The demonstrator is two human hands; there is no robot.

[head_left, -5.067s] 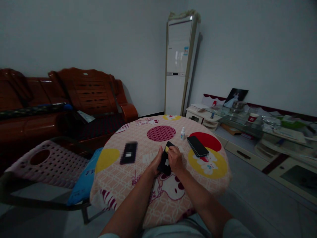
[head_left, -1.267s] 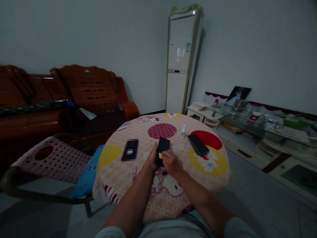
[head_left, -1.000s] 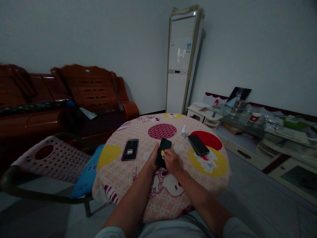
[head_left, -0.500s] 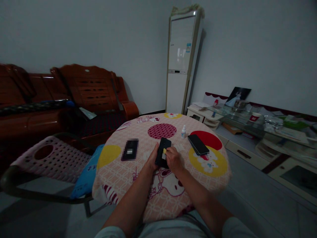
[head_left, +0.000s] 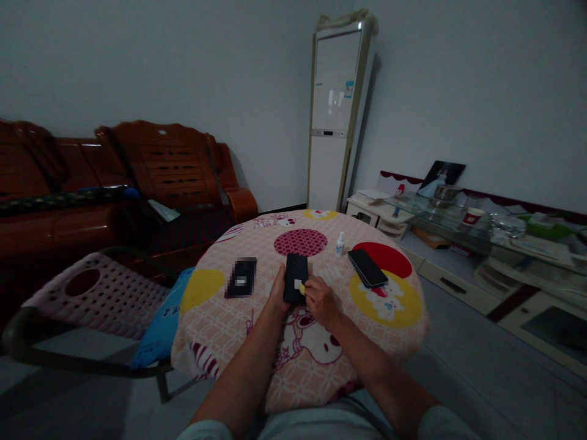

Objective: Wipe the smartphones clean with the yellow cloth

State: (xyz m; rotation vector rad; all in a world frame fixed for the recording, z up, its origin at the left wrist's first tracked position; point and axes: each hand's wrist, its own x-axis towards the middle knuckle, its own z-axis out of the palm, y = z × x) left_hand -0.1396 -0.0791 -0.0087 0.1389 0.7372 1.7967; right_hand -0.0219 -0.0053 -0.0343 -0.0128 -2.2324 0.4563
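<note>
Two hands are meeting over one dark phone (head_left: 295, 278) near the middle of the round tabletop (head_left: 257, 366). The left hand (head_left: 277, 292) is gripping the phone along its left edge, fingers closed around it, while the phone's long axis is running from 6 toward 12 o'clock, away from the person. The right hand (head_left: 319, 299) is sitting at about 4 o'clock from the phone, touching its near end, with fingertips pinched together on a small yellow piece (head_left: 301, 287) that is resting against the dark surface. Both hands are equally close, one on each side. A second phone (head_left: 366, 267) is lying flat at 2 o'clock, well apart, and a small white bottle (head_left: 339, 244) is standing at 1 o'clock. A blurred dark item (head_left: 241, 277) is lying at 9 o'clock, near the left hand.
</note>
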